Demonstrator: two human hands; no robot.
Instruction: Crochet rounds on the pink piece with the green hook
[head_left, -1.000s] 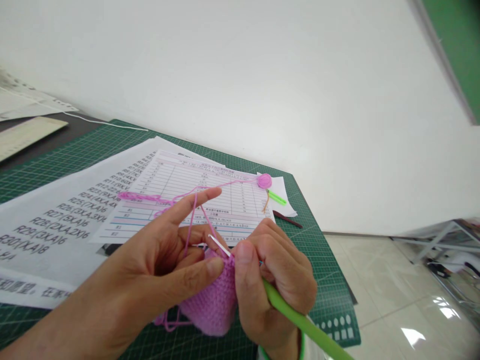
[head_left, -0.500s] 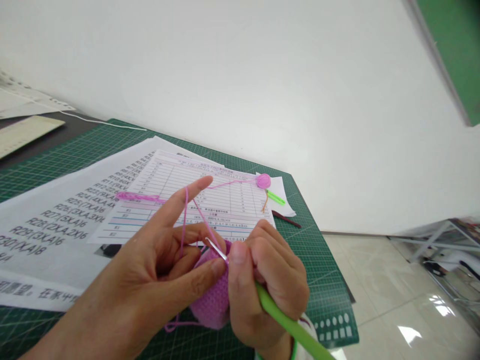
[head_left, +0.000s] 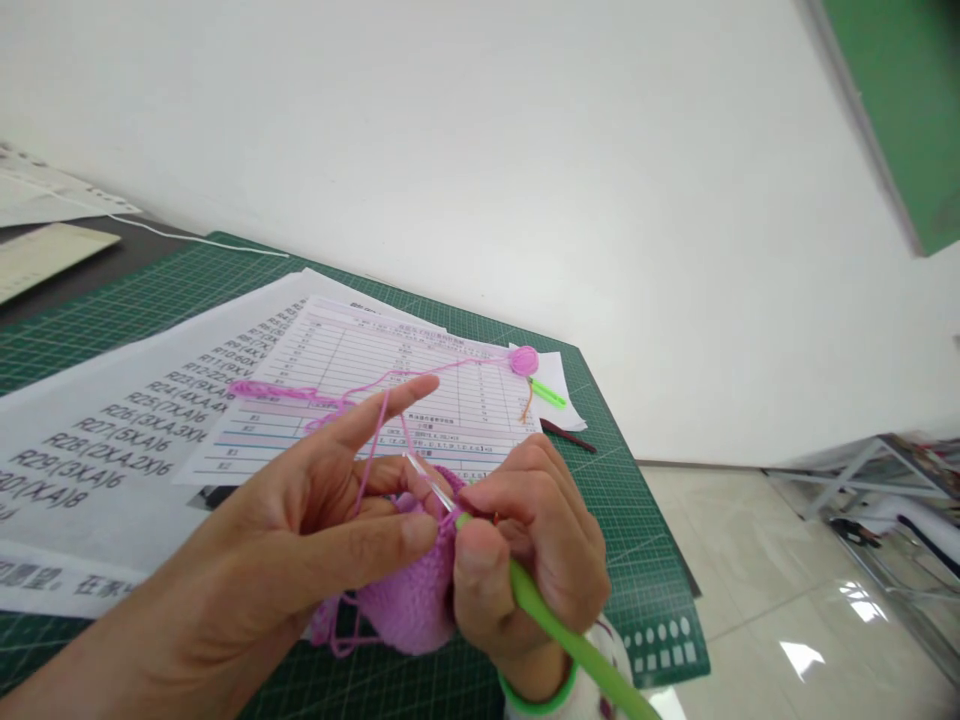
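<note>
My left hand [head_left: 300, 540] pinches a pink crocheted piece [head_left: 409, 605] between thumb and middle fingers. Its index finger is stretched out, with pink yarn [head_left: 375, 445] running over it. My right hand [head_left: 536, 545] is closed round a crochet hook with a green handle [head_left: 559, 635]. The hook's metal tip [head_left: 431, 480] pokes up at the top edge of the pink piece. Both hands hover above a green cutting mat [head_left: 645, 540].
Printed sheets [head_left: 112, 430] and a table form [head_left: 390, 390] lie on the mat. A small pink yarn disc [head_left: 524, 360], a green tool [head_left: 549, 394] and a dark stick [head_left: 568, 437] lie near the mat's far corner. A tiled floor [head_left: 765, 590] lies to the right, below a white wall.
My right hand has drawn the hook back a little, so more green handle shows by the thumb. My left index finger has dipped lower, and the pink piece has shifted slightly.
</note>
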